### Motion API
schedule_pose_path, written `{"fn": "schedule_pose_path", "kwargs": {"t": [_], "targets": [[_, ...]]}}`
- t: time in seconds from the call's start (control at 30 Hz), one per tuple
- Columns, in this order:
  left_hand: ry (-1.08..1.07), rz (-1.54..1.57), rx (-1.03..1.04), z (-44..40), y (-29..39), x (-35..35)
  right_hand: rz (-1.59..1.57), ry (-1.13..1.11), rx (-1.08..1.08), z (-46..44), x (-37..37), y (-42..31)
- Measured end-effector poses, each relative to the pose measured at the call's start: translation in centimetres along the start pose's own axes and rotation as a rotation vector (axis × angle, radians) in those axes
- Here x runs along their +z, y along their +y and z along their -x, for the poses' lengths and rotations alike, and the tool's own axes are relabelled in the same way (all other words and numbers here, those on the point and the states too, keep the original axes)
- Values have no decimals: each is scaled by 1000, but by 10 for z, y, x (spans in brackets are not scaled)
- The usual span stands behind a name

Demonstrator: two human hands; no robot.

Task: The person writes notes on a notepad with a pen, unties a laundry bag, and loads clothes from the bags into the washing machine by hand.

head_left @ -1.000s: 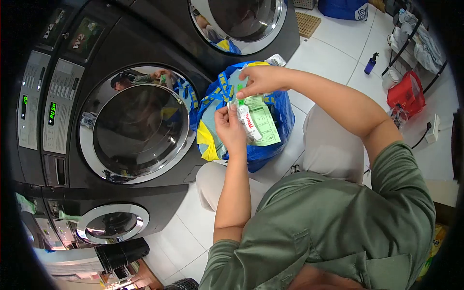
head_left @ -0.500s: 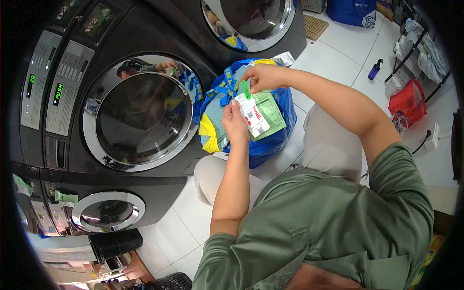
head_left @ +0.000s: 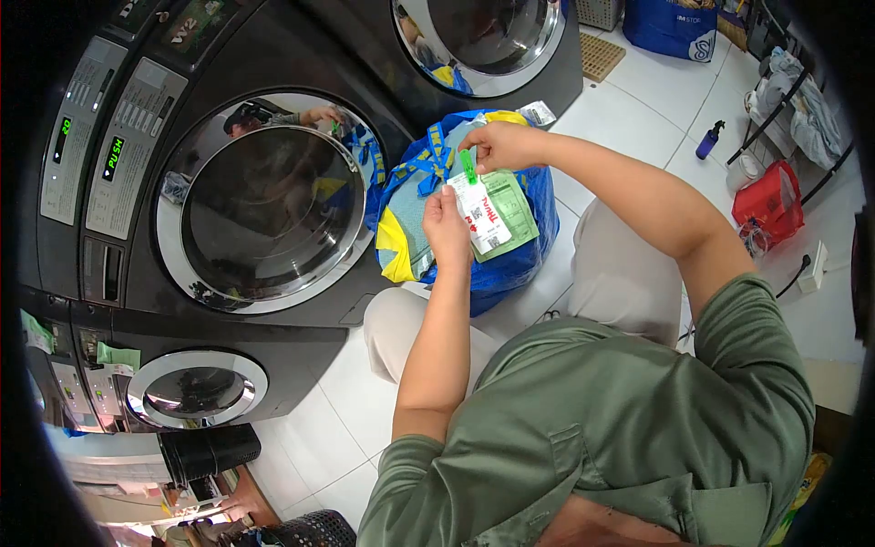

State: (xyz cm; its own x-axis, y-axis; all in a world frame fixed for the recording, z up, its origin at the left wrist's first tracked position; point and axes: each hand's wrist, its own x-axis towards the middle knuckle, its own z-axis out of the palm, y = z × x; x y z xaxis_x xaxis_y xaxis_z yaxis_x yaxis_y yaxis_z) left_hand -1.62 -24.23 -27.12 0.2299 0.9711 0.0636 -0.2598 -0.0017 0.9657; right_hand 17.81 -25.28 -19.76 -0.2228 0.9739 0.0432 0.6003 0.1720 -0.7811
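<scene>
A white label with red writing (head_left: 477, 219) lies over a green paper slip (head_left: 512, 211), both above a blue and yellow bag (head_left: 488, 296). A green clip (head_left: 468, 166) sits at their top edge. My left hand (head_left: 446, 226) pinches the left edge of the white label between thumb and finger. My right hand (head_left: 499, 148) is closed at the top, fingertips at the green clip. Light grey-green fabric (head_left: 416, 228) shows in the bag under the papers.
Dark front-loading machines (head_left: 273, 214) stand at the left and top. A purple spray bottle (head_left: 710, 139), a red bag (head_left: 768, 202) and a large blue bag (head_left: 670, 29) are at the right. A black basket (head_left: 319, 529) sits at the bottom.
The white label has come round to lie flat over the green slip, facing up. The green clip, half hidden between my fingers earlier, now shows upright at the papers' top edge.
</scene>
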Motion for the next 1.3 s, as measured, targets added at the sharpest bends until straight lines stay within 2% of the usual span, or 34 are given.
{"fn": "schedule_pose_path", "kwargs": {"t": [0.6, 0.7, 0.77, 0.8, 0.83, 0.87, 0.9, 0.97, 1.0, 1.03, 1.07, 1.13, 1.17, 1.2, 1.23, 1.3], "targets": [[3, -17, 18, 1, 1, 2, 0, 12, 6, 0, -2, 1], [-123, 180, -185, -4, -1, -3, -17, 37, 5, 0, -6, 1], [-221, 287, -237, 9, 23, 12, -59, 76, 1, 2, -13, 4], [-286, 338, -275, 14, 31, 19, 23, 41, 5, 9, -26, -8], [-396, 357, -320, 13, 35, 14, -72, 68, -67, 6, -30, 5], [-452, 374, -307, 15, 41, 16, 29, 199, -133, 19, -40, -8], [-478, 440, -335, 20, 52, 19, -231, 254, -76, 36, -47, -13], [-522, 569, -419, 34, 69, 9, -545, 423, -112, 93, -58, -11], [-496, 589, -522, 46, 85, 13, -598, 503, -105, 139, -58, -10], [-806, 805, -585, 49, 93, 14, -536, 593, -12, 184, -53, 4], [-860, 905, -738, 59, 104, 27, -463, 656, 70, 233, -51, 20], [-520, 418, -638, 81, 109, 45, -419, 763, 462, 329, -27, 83], [-509, 292, -631, 78, 96, 46, -362, 927, 691, 377, -1, 121], [-484, 204, -627, 74, 80, 46, -146, 863, 1040, 425, 15, 136], [-449, 132, -598, 75, 66, 47, 34, 876, 981, 489, 56, 195], [-431, 35, -549, 83, 53, 58, -121, 839, 1394, 546, 117, 210]]}}
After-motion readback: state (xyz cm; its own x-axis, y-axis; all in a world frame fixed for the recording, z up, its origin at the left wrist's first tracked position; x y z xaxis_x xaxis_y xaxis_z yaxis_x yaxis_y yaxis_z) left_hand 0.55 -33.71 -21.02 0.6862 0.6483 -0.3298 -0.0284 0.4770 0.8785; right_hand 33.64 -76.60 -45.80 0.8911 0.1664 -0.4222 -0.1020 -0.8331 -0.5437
